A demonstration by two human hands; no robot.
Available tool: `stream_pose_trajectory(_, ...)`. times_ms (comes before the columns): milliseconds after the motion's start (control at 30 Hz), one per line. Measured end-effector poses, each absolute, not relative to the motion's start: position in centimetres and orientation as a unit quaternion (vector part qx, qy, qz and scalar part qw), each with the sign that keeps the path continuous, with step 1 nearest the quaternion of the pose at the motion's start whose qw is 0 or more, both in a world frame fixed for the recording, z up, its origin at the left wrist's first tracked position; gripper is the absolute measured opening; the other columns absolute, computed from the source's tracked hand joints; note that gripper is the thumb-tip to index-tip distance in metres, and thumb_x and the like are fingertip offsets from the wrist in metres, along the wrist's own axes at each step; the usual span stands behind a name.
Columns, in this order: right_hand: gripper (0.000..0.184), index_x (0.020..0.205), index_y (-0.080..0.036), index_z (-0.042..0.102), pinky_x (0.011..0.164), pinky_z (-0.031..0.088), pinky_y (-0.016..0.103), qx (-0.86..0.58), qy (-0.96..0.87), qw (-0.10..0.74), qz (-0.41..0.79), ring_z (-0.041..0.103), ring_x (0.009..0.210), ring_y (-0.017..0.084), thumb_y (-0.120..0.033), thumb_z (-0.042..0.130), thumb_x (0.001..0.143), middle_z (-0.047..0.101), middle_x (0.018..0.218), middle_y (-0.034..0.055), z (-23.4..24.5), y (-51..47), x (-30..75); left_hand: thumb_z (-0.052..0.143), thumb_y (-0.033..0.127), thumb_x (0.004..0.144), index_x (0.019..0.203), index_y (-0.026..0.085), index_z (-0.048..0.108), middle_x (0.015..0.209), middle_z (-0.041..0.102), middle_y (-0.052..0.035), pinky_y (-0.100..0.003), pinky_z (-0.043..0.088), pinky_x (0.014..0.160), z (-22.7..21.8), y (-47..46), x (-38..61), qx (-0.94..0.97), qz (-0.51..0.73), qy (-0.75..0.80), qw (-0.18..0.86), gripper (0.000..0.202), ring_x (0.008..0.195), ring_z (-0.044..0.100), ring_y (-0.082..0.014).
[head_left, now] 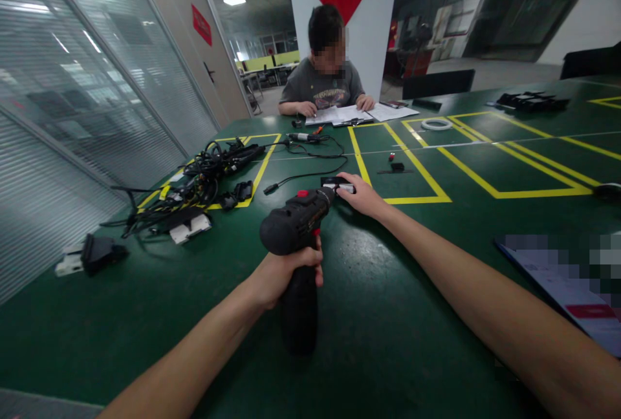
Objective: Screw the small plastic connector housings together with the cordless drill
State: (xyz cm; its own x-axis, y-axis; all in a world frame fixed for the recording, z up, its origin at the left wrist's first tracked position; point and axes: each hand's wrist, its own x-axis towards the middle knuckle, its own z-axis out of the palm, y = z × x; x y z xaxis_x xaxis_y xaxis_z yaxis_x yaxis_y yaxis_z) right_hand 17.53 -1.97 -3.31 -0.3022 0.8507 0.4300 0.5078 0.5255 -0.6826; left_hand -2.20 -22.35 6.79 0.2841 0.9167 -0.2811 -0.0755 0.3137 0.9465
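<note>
My left hand is wrapped round the handle of a black cordless drill with a red button on top. The drill's chuck points forward and to the right. Just beyond it, my right hand has its fingers closed on a small black box-like part with a pale front, low over the green table. In the view, the chuck end overlaps that part; whether the bit touches it cannot be made out. A black cable with a plug lies to the left of the part.
Tangled black cables fill a yellow-taped area on the left, near white-and-black pieces. A person sits opposite over papers. A tape roll, small black piece and blue folder lie to the right.
</note>
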Motion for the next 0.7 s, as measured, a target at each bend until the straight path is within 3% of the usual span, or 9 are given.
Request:
stream_pose_trajectory(333, 0.051, 0.135, -0.017, 0.057, 0.104, 0.045, 0.044, -0.445, -0.779, 0.386, 0.215, 0.060, 0.111, 0.028, -0.037, 0.056, 0.089, 0.060, 0.122, 0.0137, -3.02, -2.16, 17.56, 0.070, 0.026, 0.066, 0.087, 0.016, 0.054, 0.064, 0.057, 0.0036, -0.024, 0.045, 0.054, 6.88, -22.35, -2.21, 0.452, 0.372, 0.472, 0.659, 0.029, 0.050, 0.059, -0.0107)
stream_pose_trajectory(700, 0.046, 0.133, -0.023, 0.058, 0.104, 0.045, 0.044, -0.436, -0.780, 0.392, 0.216, 0.060, 0.111, 0.028, -0.037, 0.057, 0.089, 0.062, 0.124, 0.0098, -3.37, -1.82, 17.64, 0.069, 0.026, 0.068, 0.088, 0.016, 0.054, 0.062, 0.058, 0.0026, -0.025, 0.044, 0.055, 7.05, -22.40, -2.17, 0.450, 0.366, 0.476, 0.661, 0.027, 0.051, 0.058, -0.0115)
